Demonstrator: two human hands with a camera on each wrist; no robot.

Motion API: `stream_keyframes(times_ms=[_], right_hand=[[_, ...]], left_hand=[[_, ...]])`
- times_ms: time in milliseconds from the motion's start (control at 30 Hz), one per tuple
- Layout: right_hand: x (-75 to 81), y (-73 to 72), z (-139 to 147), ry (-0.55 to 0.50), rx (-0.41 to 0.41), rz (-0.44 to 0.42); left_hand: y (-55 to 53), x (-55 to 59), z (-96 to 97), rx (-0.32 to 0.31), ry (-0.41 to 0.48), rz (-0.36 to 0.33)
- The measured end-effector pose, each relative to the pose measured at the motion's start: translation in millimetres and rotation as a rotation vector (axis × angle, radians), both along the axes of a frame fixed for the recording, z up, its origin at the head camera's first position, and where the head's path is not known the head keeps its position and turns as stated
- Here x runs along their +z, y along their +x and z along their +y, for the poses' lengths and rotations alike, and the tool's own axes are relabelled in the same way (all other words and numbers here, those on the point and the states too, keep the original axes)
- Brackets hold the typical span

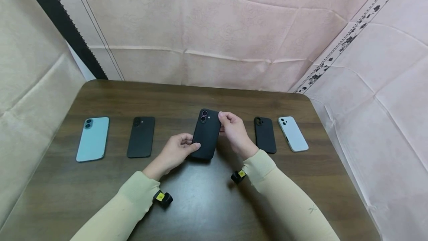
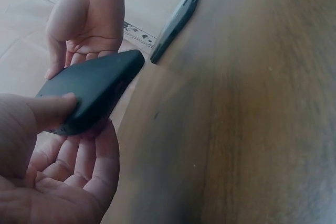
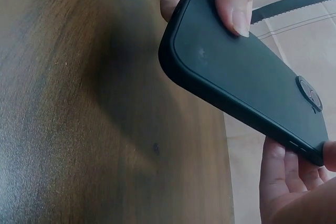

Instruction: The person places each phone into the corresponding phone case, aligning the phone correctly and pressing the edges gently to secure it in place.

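Note:
A phone in a black case [image 1: 206, 137] is held tilted above the table, its camera side up with two lenses at the upper left. My left hand [image 1: 175, 151] pinches its lower left corner, thumb on the back and fingers beneath. At the upper right corner my right hand [image 1: 235, 131] grips the edge between thumb and fingers. The right wrist view shows the cased phone's smooth back [image 3: 231, 72] and side buttons near the right hand [image 3: 299, 192]. From the left wrist, the phone's lower end [image 2: 100, 85] lies between thumb and fingers. Its screen side is hidden.
On the wooden table [image 1: 100, 196], a light blue phone [image 1: 93, 140] and a dark phone [image 1: 142, 138] lie to the left. To the right are a black phone or case [image 1: 266, 137] and a pale blue phone [image 1: 295, 135]. Pale cloth [image 1: 200, 29] hangs behind the table.

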State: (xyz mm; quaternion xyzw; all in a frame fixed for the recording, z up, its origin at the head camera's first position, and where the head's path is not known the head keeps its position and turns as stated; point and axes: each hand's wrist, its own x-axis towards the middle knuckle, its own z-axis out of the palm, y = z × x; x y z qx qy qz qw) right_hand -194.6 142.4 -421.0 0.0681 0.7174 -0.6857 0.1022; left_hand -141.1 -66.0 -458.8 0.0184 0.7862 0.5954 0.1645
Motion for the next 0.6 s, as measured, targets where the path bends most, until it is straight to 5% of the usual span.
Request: stream_keyframes(times_ms=[267,600], right_hand=[[1.0,-1.6,2.4,-0.026,-0.017,0.017],[0.4,-2.6,4.6,-0.015,-0.011,0.0]], left_hand=[[1.2,-2.4,-0.2,-0.033,0.02,-0.065],[2.9,-4.4,2.4,-0.03,0.011,-0.041]])
